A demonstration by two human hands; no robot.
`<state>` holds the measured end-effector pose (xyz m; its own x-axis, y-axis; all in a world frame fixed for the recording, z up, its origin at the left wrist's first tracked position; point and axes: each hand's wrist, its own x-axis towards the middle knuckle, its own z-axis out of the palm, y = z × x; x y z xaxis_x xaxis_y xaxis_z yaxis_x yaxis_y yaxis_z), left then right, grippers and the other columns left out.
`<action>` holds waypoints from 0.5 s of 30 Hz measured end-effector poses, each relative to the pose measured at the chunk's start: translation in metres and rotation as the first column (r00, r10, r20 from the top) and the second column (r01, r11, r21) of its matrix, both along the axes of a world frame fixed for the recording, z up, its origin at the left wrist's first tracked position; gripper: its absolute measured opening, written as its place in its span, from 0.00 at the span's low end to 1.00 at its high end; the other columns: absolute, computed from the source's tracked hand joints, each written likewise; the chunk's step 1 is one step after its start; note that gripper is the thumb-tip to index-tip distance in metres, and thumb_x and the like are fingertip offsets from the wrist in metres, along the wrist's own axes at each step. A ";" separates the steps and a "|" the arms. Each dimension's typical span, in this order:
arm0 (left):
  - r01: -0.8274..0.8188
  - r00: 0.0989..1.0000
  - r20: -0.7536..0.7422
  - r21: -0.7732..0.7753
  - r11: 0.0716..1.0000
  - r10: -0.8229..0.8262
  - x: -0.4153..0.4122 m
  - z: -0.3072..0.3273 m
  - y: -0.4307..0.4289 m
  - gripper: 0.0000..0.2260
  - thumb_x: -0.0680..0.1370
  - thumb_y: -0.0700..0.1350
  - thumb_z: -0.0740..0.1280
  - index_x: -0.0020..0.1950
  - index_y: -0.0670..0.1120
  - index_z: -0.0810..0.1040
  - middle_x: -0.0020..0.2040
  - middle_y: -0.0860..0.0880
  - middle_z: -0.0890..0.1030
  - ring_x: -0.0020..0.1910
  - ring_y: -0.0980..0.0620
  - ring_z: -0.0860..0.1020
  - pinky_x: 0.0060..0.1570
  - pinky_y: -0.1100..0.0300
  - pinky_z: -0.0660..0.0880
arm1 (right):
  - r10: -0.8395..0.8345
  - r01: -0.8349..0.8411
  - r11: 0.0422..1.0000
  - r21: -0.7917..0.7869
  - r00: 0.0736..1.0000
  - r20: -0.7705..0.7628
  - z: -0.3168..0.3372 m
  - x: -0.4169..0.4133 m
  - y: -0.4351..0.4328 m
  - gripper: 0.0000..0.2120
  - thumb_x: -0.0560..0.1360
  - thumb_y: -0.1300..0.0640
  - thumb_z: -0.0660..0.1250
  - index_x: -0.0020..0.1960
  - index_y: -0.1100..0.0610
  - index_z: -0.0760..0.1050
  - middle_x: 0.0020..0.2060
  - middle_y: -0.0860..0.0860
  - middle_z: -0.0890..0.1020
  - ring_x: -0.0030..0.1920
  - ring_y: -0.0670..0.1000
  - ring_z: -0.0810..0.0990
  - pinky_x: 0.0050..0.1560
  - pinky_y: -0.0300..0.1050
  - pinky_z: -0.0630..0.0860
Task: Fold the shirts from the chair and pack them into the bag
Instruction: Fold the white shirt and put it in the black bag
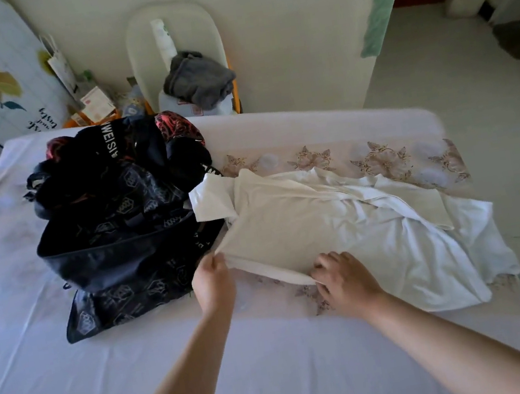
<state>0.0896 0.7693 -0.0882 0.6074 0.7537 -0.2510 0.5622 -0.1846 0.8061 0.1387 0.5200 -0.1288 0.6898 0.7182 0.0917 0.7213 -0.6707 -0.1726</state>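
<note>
A cream shirt point(290, 222) lies spread on the bed, partly over a crumpled white shirt point(429, 245) to its right. My left hand point(212, 281) pinches the cream shirt's near left hem corner. My right hand point(343, 277) grips the same hem further right. The dark patterned bag point(122, 239) sits open just left of the shirts, with dark and red clothes bulging from its top. Beyond the bed stands a pale chair point(178, 32) holding a grey garment point(199, 78).
The bed point(76, 379) has a pale sheet and a flowered band under the shirts. Boxes and paper bags point(90, 101) crowd the floor left of the chair. A wall corner and a doorway lie at the right, with open floor point(435, 66) beyond the bed.
</note>
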 end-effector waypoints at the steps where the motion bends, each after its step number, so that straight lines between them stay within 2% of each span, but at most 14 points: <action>1: -0.055 0.997 0.046 -0.099 0.994 0.060 0.000 0.003 0.005 0.12 0.81 0.46 0.59 0.43 0.41 0.76 0.36 0.47 0.77 0.39 0.45 0.75 0.39 0.53 0.69 | -0.005 0.004 1.000 0.021 1.000 0.021 0.001 0.000 -0.002 0.09 0.72 0.53 0.58 0.37 0.51 0.76 0.37 0.49 0.74 0.36 0.54 0.77 0.36 0.46 0.71; 3: -0.108 0.990 0.075 -0.168 0.980 0.122 -0.002 0.010 0.011 0.13 0.79 0.46 0.57 0.42 0.38 0.73 0.35 0.46 0.73 0.38 0.46 0.72 0.38 0.51 0.70 | -0.023 0.023 0.999 0.049 1.000 -0.003 0.010 -0.003 -0.003 0.09 0.71 0.54 0.58 0.35 0.52 0.73 0.34 0.49 0.73 0.32 0.54 0.76 0.32 0.45 0.68; 4: -0.083 0.995 0.041 -0.127 0.988 0.089 -0.003 0.013 0.013 0.13 0.79 0.46 0.56 0.41 0.39 0.71 0.36 0.46 0.73 0.38 0.45 0.72 0.39 0.49 0.71 | -0.017 0.019 0.998 0.066 0.999 -0.028 0.012 -0.004 -0.004 0.08 0.71 0.54 0.58 0.34 0.52 0.72 0.33 0.49 0.73 0.30 0.54 0.75 0.30 0.44 0.67; 5: -0.010 0.999 -0.051 -0.024 1.000 0.009 -0.005 0.016 0.015 0.13 0.79 0.47 0.56 0.41 0.40 0.71 0.37 0.46 0.75 0.40 0.43 0.74 0.40 0.49 0.71 | 0.005 0.000 0.996 0.088 0.999 -0.051 0.014 -0.006 -0.005 0.08 0.71 0.55 0.58 0.34 0.53 0.71 0.32 0.49 0.72 0.29 0.54 0.74 0.28 0.44 0.66; 6: 0.129 0.972 -0.214 0.123 0.984 -0.101 -0.009 0.017 0.017 0.12 0.80 0.47 0.55 0.43 0.42 0.72 0.40 0.45 0.78 0.43 0.41 0.76 0.42 0.49 0.71 | 0.032 -0.020 0.995 0.097 0.992 -0.120 0.017 -0.009 -0.006 0.08 0.71 0.55 0.59 0.34 0.53 0.71 0.33 0.49 0.72 0.29 0.55 0.74 0.28 0.44 0.66; 7: 0.307 0.894 -0.405 0.236 0.922 -0.194 -0.013 0.017 0.019 0.11 0.80 0.47 0.55 0.48 0.44 0.74 0.45 0.45 0.80 0.46 0.40 0.78 0.44 0.51 0.71 | 0.052 -0.036 0.996 0.080 0.976 -0.213 0.020 -0.011 -0.006 0.08 0.72 0.55 0.60 0.35 0.53 0.72 0.34 0.49 0.73 0.31 0.55 0.75 0.29 0.44 0.67; 8: 0.466 0.782 -0.572 0.275 0.841 -0.246 -0.017 0.018 0.020 0.10 0.80 0.45 0.56 0.55 0.46 0.76 0.50 0.45 0.82 0.50 0.41 0.79 0.45 0.53 0.71 | 0.058 -0.055 0.998 0.020 0.946 -0.320 0.025 -0.013 -0.006 0.08 0.74 0.54 0.62 0.37 0.53 0.74 0.36 0.48 0.73 0.35 0.54 0.76 0.33 0.44 0.68; 10: 0.655 0.566 -0.785 0.243 0.715 -0.252 -0.026 0.014 0.021 0.16 0.77 0.44 0.61 0.66 0.47 0.72 0.58 0.46 0.80 0.57 0.44 0.79 0.50 0.54 0.72 | 0.004 -0.081 0.988 -0.130 0.861 -0.509 0.034 -0.016 -0.006 0.07 0.75 0.51 0.64 0.42 0.52 0.77 0.39 0.44 0.76 0.40 0.48 0.74 0.40 0.43 0.68; 11: 0.699 0.519 -0.823 0.251 0.669 -0.233 -0.028 0.013 0.018 0.20 0.76 0.45 0.64 0.68 0.47 0.69 0.60 0.47 0.78 0.60 0.46 0.77 0.52 0.54 0.73 | -0.042 -0.057 0.985 -0.161 0.834 -0.551 0.036 -0.016 -0.007 0.08 0.75 0.49 0.64 0.43 0.51 0.79 0.39 0.43 0.78 0.41 0.46 0.75 0.42 0.42 0.69; 12: 0.723 0.524 -0.821 0.288 0.628 -0.226 -0.027 0.014 0.014 0.21 0.76 0.45 0.66 0.68 0.47 0.67 0.62 0.47 0.76 0.62 0.47 0.75 0.55 0.55 0.73 | -0.081 -0.009 0.988 -0.154 0.819 -0.568 0.039 -0.015 -0.009 0.08 0.73 0.48 0.65 0.44 0.50 0.79 0.40 0.42 0.80 0.42 0.45 0.77 0.43 0.41 0.71; 13: 0.730 0.571 -0.781 0.341 0.592 -0.253 -0.023 0.016 0.008 0.19 0.75 0.43 0.66 0.65 0.47 0.68 0.61 0.47 0.75 0.61 0.47 0.75 0.55 0.56 0.73 | -0.114 0.059 0.991 -0.117 0.827 -0.551 0.040 -0.010 -0.012 0.08 0.73 0.48 0.65 0.45 0.49 0.80 0.42 0.44 0.82 0.44 0.47 0.79 0.45 0.41 0.73; 15: 0.724 0.663 -0.621 0.390 0.569 -0.418 -0.008 0.020 -0.007 0.13 0.73 0.38 0.63 0.56 0.47 0.71 0.55 0.48 0.76 0.57 0.46 0.75 0.50 0.56 0.72 | -0.188 0.210 0.978 0.005 0.885 -0.425 0.037 0.006 -0.024 0.07 0.74 0.52 0.67 0.49 0.49 0.82 0.47 0.46 0.82 0.49 0.51 0.81 0.48 0.43 0.76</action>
